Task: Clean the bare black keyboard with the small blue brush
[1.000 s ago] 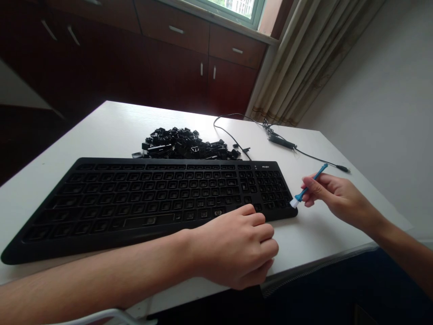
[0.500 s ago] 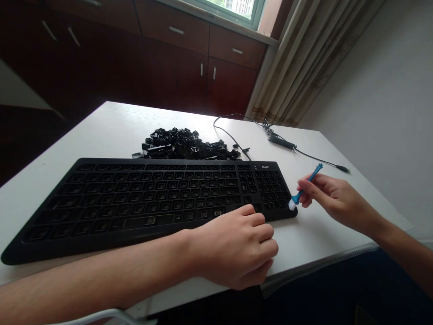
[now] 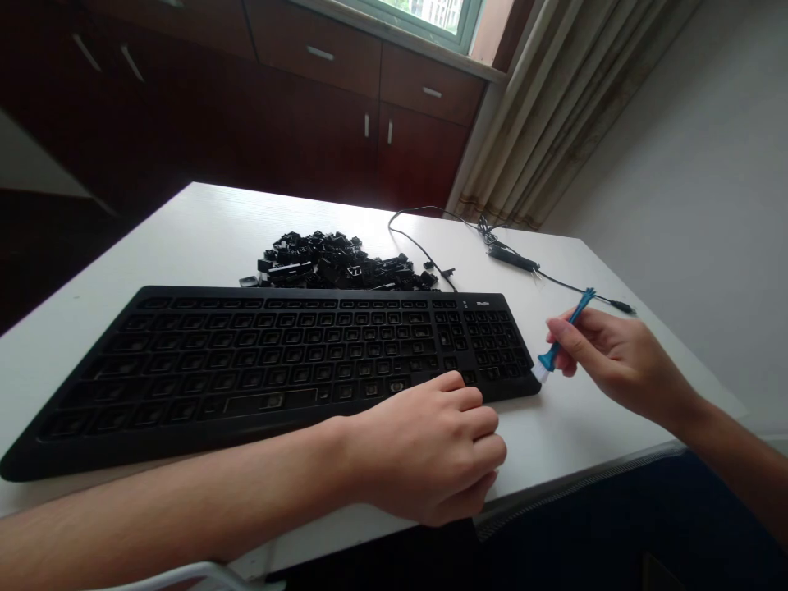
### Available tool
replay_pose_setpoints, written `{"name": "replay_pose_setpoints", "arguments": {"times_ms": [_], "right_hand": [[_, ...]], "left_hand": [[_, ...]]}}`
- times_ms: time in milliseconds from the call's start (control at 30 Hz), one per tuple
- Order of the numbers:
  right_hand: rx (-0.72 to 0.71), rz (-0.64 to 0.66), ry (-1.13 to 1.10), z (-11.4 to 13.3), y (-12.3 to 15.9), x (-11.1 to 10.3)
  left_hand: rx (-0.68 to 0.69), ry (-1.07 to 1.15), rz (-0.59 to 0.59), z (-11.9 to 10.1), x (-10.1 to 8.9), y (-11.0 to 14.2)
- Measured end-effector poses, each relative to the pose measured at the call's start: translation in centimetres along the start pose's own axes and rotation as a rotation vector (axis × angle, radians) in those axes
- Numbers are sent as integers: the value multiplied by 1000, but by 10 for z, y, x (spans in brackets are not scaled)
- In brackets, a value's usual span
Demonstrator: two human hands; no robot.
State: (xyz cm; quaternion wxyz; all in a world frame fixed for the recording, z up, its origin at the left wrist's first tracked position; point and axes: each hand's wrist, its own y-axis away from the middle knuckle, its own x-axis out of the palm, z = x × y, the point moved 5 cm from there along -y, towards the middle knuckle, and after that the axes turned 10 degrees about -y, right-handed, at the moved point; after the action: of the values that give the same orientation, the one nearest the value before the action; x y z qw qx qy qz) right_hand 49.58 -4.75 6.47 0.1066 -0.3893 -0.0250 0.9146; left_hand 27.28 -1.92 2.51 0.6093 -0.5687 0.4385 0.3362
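A black keyboard [image 3: 277, 361] with its keycaps removed lies across the white table [image 3: 203, 230]. My left hand [image 3: 437, 447] rests at the keyboard's front right edge, fingers curled loosely, thumb touching the frame, nothing in it. My right hand [image 3: 616, 357] pinches a small blue brush [image 3: 563, 332] with white bristles. The bristle tip touches the keyboard's right front corner.
A heap of loose black keycaps [image 3: 338, 263] lies behind the keyboard. The keyboard's cable [image 3: 424, 246] and a second black cable with a plug [image 3: 514, 258] run across the back right. Dark wooden cabinets, a curtain and the table's right edge are near.
The brush tip has shifted slightly back and forth at the keyboard's right corner, and the handle now stands a little steeper. My left hand has not moved.
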Motion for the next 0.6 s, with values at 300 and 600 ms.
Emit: {"name": "replay_pose_setpoints", "arguments": {"times_ms": [300,600], "right_hand": [[-395,-235,371,11,6,-2],[-74,-4,79,-6,1,4]], "left_hand": [[2,1,9,0,0,0],[-1,-2,3,0,-1,-1]]}}
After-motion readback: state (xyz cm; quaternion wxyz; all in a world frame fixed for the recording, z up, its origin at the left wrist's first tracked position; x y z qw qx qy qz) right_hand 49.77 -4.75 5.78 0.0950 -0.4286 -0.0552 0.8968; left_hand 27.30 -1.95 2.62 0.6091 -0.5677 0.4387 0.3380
